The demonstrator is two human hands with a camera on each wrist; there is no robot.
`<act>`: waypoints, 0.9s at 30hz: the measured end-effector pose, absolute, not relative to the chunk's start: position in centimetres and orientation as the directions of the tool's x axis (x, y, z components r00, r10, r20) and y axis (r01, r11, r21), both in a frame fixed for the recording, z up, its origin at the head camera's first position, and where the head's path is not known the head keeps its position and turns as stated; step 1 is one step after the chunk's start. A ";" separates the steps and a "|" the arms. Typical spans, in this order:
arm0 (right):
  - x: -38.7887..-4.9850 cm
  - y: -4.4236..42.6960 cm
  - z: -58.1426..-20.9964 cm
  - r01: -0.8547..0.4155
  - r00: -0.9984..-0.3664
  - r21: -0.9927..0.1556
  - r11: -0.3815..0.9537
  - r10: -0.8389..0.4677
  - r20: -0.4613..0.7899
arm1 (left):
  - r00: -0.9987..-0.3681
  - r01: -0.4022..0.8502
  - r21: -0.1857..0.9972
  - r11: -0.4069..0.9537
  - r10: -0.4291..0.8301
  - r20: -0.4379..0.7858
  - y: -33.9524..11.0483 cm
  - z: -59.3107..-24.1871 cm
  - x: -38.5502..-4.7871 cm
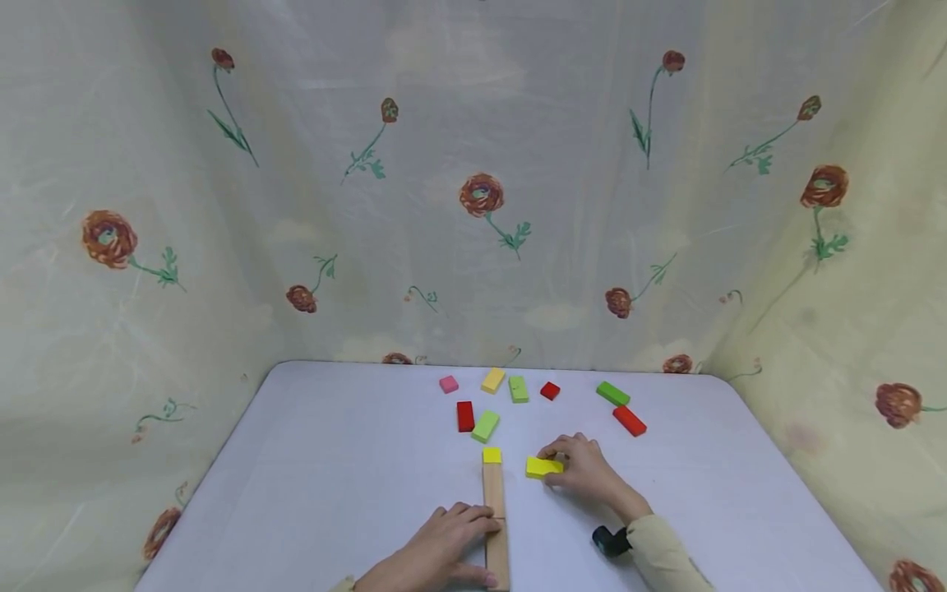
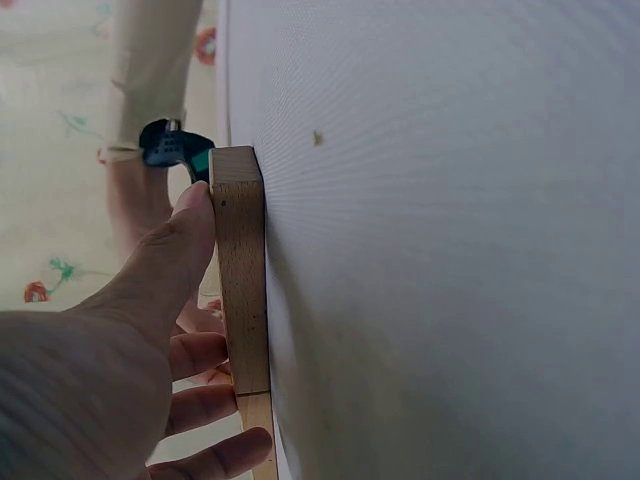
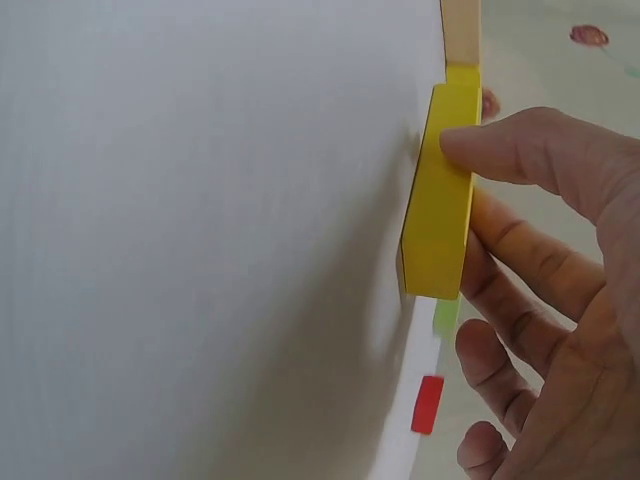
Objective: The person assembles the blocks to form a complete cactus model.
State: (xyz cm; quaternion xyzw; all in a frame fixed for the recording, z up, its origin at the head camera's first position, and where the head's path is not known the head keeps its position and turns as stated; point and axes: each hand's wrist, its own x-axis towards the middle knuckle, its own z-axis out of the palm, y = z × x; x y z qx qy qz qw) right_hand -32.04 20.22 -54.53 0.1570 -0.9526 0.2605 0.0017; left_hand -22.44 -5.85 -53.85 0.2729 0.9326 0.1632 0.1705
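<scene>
My right hand [image 1: 584, 473] pinches a yellow rectangular block [image 1: 540, 467] between thumb and fingers, to the right of the row's far end. In the right wrist view the thumb presses on the broad face of this yellow block [image 3: 438, 200], with the fingers partly hidden behind it. My left hand [image 1: 440, 547] rests against two wooden blocks laid end to end, the far one [image 1: 493, 489] and the near one [image 1: 499, 555]. Its fingertips touch around their seam, while the thumb [image 2: 185, 235] touches the near block. A smaller yellow block [image 1: 491, 455] sits at the row's far end.
Beyond the row lie a dark red block [image 1: 465, 416], light green blocks [image 1: 486, 426] [image 1: 519, 389], a pale yellow block [image 1: 493, 380], a pink one [image 1: 448, 384] and a small red one [image 1: 550, 390]. Farther right are a green block [image 1: 612, 393] and a red block [image 1: 630, 420].
</scene>
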 end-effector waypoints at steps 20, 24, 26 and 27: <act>-30.9 17.2 -54.1 -0.411 -0.895 -0.487 0.770 -0.442 0.056 | -0.793 0.447 0.400 0.800 0.562 -0.237 -5.9 -53.7 -22.3; -30.7 17.0 -54.1 -0.406 -0.895 -0.495 0.768 -0.444 0.046 | -0.797 0.433 0.406 0.805 0.552 -0.245 -5.8 -53.8 -22.4; -30.8 16.9 -54.1 -0.402 -0.896 -0.495 0.770 -0.442 0.042 | -0.797 0.431 0.407 0.806 0.551 -0.247 -5.8 -53.7 -22.4; -30.9 16.9 -54.2 -0.400 -0.897 -0.496 0.771 -0.440 0.039 | -0.797 0.429 0.407 0.806 0.550 -0.250 -5.8 -53.7 -22.4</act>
